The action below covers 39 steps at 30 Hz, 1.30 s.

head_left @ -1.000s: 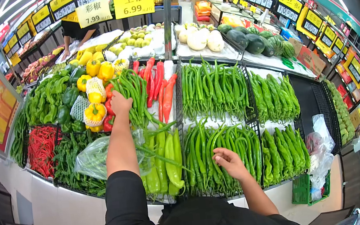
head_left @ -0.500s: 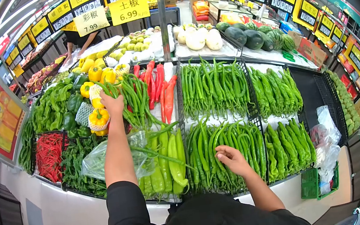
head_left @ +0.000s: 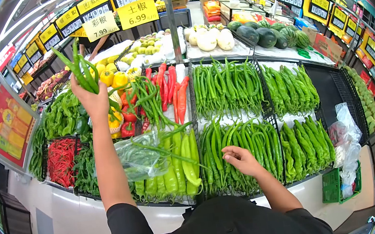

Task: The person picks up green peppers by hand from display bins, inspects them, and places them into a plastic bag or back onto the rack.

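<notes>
My left hand (head_left: 89,98) is raised over the left part of the stall, closed around a few long green peppers (head_left: 80,69) that point upward. Below it lie yellow bell peppers (head_left: 120,80), some in white foam nets, and red bell peppers (head_left: 128,129). A clear plastic bag (head_left: 142,157) lies under the left forearm, with long green peppers partly across it. My right hand (head_left: 241,160) hovers at the front row of long green peppers (head_left: 256,143), loosely curled, thumb a little apart, nothing visible in it. Pale green peppers (head_left: 181,164) lie between the hands.
Red peppers (head_left: 176,92) and a bin of small red chilies (head_left: 62,162) lie left of centre. Black crate dividers (head_left: 268,107) separate the rows. Watermelons (head_left: 266,37) sit at the back. Price signs (head_left: 137,13) hang above. A green basket (head_left: 331,186) stands at the lower right.
My left hand has lifted up and left from the bell peppers, bringing the green peppers with it. Red bell peppers now show beneath. My right hand has barely moved; the view has shifted slightly.
</notes>
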Tool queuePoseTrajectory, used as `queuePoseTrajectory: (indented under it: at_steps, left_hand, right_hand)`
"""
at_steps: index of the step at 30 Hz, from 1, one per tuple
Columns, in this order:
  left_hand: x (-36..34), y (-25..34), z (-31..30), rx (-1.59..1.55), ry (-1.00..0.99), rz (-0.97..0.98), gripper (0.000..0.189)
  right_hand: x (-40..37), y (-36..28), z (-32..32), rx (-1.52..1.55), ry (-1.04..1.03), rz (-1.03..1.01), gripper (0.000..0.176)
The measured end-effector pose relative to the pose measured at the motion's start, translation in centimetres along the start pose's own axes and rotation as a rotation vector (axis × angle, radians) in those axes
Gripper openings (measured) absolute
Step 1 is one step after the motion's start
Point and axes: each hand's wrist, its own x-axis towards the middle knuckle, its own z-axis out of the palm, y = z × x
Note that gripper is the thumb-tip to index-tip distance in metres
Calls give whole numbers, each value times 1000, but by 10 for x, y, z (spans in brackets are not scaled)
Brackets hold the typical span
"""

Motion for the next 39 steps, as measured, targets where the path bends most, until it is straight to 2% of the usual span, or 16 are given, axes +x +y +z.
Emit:
queuePoseTrajectory:
  at_steps: [3, 7, 11, 15, 17, 19, 22, 28, 31, 34, 39]
  left_hand:
    - [6, 43, -21, -199, 10, -41, 83]
    - [3, 85, -41, -233, 59, 97, 88]
    - [-9, 119, -60, -341, 84, 122, 84]
    - [-45, 145, -66, -543, -21, -84, 77]
    - [-75, 161, -64, -758, -91, -312, 72]
    - [-105, 168, -54, -937, -84, -502, 88]
    - [-146, 177, -42, -1029, -93, -687, 87]
    - [-191, 189, -33, -996, -164, -825, 85]
    - [-200, 193, -32, -1029, -174, -846, 84]
    - [-202, 200, -30, -998, -209, -839, 68]
    - [-211, 212, -26, -959, -285, -844, 70]
  right_hand:
    - [0, -2, 4, -6, -32, 5, 28]
    - [7, -15, 9, -4, -70, -32, 28]
    - [18, -28, 15, -3, -102, -105, 28]
    - [26, -57, 23, 128, -183, -205, 39]
    - [26, -70, 29, 176, -245, -254, 48]
    - [22, -86, 37, 185, -272, -350, 52]
    - [16, -96, 37, 182, -302, -365, 57]
    - [3, -99, 34, 163, -247, -333, 50]
    - [11, -82, 30, 34, -161, -550, 53]
    - [12, -79, 15, -51, -203, -516, 57]
    - [22, -53, 16, -58, -302, -519, 55]
